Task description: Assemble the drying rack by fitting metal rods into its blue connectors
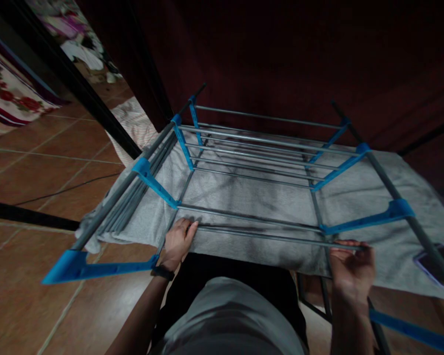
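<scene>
A thin grey metal rod (259, 233) spans the front of a partly built rack, low over a grey cloth. My left hand (179, 239) is closed around the rod's left end, beside a blue plastic bracket (118, 267). At the other end, my right hand (353, 264) grips the rod palm up, thumb along its tip. The rack frame (388, 185) has thicker grey side tubes carrying several blue brackets (370, 217). More rods (274, 162) run crosswise between the brackets farther back.
A bundle of loose grey rods (142, 190) lies at the left on the grey cloth (240, 197). A phone (436, 264) rests at the right. Black bars (29, 214) stand over the tiled floor (48, 182). A dark red panel (274, 54) rises behind; clothes (81, 52) are heaped far left.
</scene>
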`<state>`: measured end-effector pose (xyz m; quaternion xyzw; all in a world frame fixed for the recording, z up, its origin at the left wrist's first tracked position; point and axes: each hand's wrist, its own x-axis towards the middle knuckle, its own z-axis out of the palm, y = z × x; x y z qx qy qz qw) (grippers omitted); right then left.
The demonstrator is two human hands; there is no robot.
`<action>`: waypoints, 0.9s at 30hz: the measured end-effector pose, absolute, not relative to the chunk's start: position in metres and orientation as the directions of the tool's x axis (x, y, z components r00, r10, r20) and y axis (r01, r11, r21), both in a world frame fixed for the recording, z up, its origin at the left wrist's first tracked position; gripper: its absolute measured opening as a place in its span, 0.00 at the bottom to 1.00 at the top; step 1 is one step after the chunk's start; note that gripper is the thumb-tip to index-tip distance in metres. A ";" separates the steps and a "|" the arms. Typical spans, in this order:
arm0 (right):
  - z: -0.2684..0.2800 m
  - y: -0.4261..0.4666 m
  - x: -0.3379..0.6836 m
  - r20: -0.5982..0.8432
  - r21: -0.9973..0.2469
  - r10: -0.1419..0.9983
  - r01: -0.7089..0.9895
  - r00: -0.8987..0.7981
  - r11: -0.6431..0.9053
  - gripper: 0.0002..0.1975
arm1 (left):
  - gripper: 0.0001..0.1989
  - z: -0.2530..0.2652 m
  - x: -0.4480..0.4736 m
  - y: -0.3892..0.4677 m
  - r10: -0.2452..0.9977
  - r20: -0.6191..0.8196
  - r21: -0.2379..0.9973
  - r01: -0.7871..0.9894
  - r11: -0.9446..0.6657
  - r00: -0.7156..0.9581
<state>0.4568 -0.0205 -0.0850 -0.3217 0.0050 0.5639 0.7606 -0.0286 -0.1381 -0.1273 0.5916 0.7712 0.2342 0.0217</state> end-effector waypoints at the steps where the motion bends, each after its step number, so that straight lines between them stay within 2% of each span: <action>1: -0.083 -0.021 0.456 -0.354 -0.471 0.864 -0.867 0.357 0.165 0.08 | 0.20 -0.128 -0.028 -0.138 0.918 0.248 0.372 0.906 0.204 -0.309; 12: -0.073 -0.024 0.450 -0.174 -0.352 0.918 -0.894 0.355 0.279 0.07 | 0.20 -0.131 -0.028 -0.137 0.906 0.272 0.336 0.914 0.227 -0.325; 17: -0.075 -0.026 0.448 -0.196 -0.376 0.904 -0.880 0.381 0.289 0.06 | 0.20 -0.132 -0.029 -0.138 0.905 0.286 0.315 0.923 0.220 -0.314; 22: -0.079 -0.026 0.451 -0.213 -0.307 0.915 -0.912 0.343 0.271 0.06 | 0.20 -0.131 -0.029 -0.138 0.906 0.283 0.304 0.926 0.226 -0.314; 27: -0.081 -0.026 0.453 -0.241 -0.290 0.911 -0.921 0.334 0.261 0.05 | 0.20 -0.132 -0.029 -0.138 0.905 0.281 0.316 0.922 0.226 -0.318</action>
